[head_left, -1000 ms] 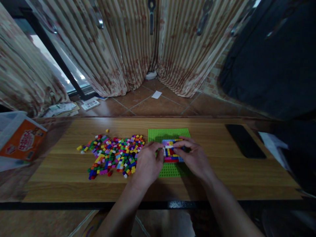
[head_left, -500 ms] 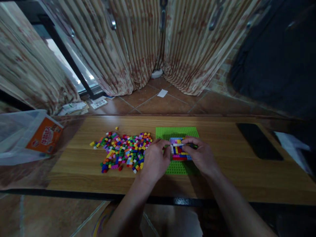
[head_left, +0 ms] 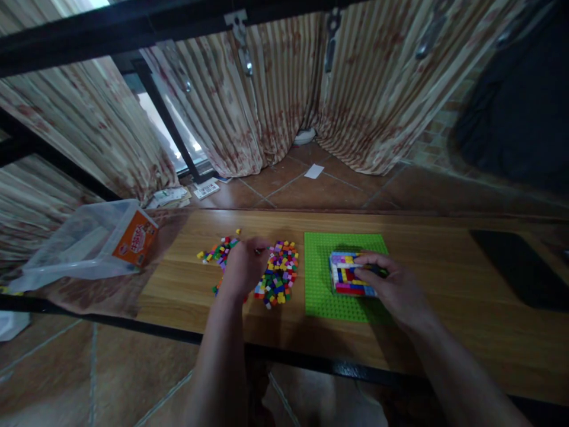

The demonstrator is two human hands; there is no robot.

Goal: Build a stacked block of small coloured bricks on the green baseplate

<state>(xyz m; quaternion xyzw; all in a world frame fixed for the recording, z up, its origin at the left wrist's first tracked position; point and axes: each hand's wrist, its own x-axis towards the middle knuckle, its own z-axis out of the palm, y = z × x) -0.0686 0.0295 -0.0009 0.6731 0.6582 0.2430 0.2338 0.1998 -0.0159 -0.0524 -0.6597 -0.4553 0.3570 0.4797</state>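
Note:
My left hand (head_left: 242, 267) hovers over the pile of small toy bricks (head_left: 278, 276), its fingers stretched forward and apart, partly blurred. No brick shows in it. A low block of toy bricks (head_left: 344, 276) in white, red, yellow, blue and purple lies on the green baseplate (head_left: 320, 302). At its right side, my right hand (head_left: 393, 284) closes thumb and index finger on the block's upper right part. Beneath those fingers the block's right end is hidden, and a dark spot there is too dim to name.
A clear plastic bin (head_left: 84, 237) with an orange label stands left of the wooden table (head_left: 178, 296). A flat black object (head_left: 520, 267) lies at the right. Striped curtains (head_left: 275, 95) hang beyond the tiled floor, where a white sheet (head_left: 314, 171) lies.
My left hand has left the brick block and moved left over the loose bricks. The right hand stays at the block. The view has swung left.

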